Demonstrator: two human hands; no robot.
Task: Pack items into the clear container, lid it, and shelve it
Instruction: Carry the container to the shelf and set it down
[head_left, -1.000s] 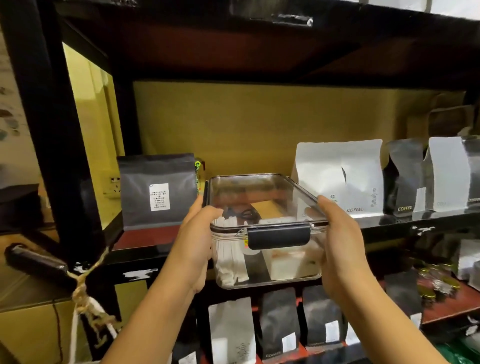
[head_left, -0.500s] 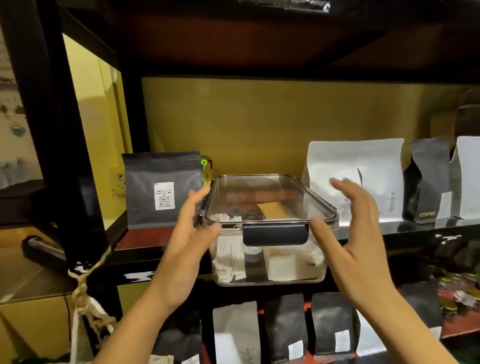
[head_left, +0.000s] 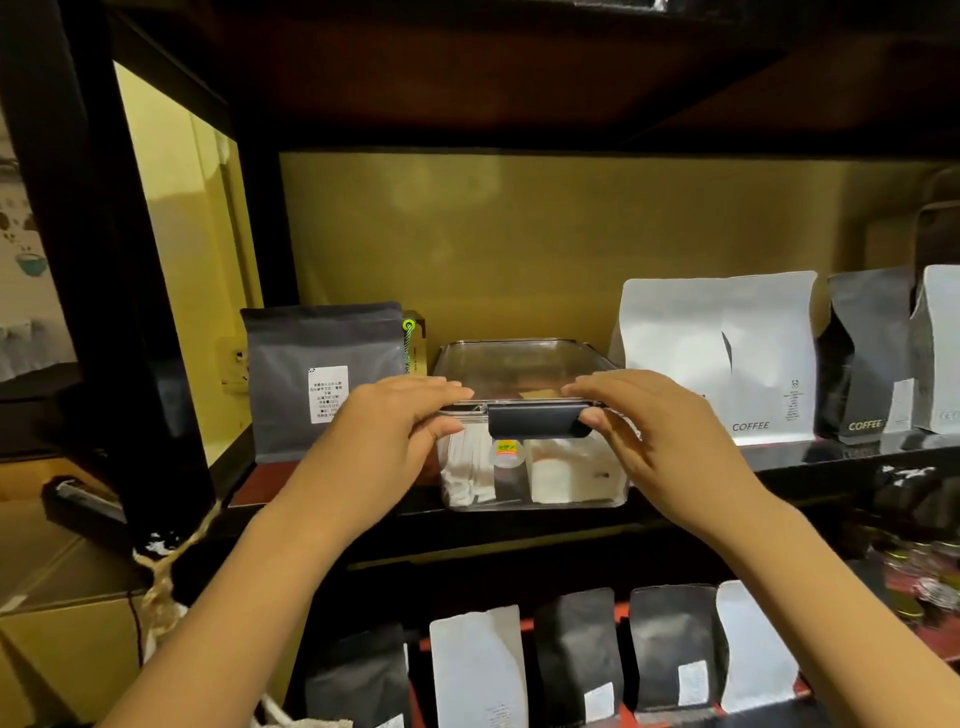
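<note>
The clear container (head_left: 535, 483) rests on the dark shelf (head_left: 831, 457), its transparent lid (head_left: 519, 361) on and a black clasp (head_left: 535, 420) at the front. White packets and a small cup with an orange label show through its wall. My left hand (head_left: 400, 421) holds the front left corner, fingers on the lid rim and thumb beneath. At the front right corner my right hand (head_left: 639, 421) grips the same way, thumb beside the clasp.
A dark grey pouch (head_left: 322, 379) stands left of the container, a white coffee bag (head_left: 722, 353) right of it, then more grey and white bags. The shelf below holds several black and white pouches (head_left: 571, 660). A black upright post (head_left: 104, 260) frames the left side.
The container went from being held at its sides in front of the shelf to resting on the shelf. Both hands briefly opened, then closed on its front corners.
</note>
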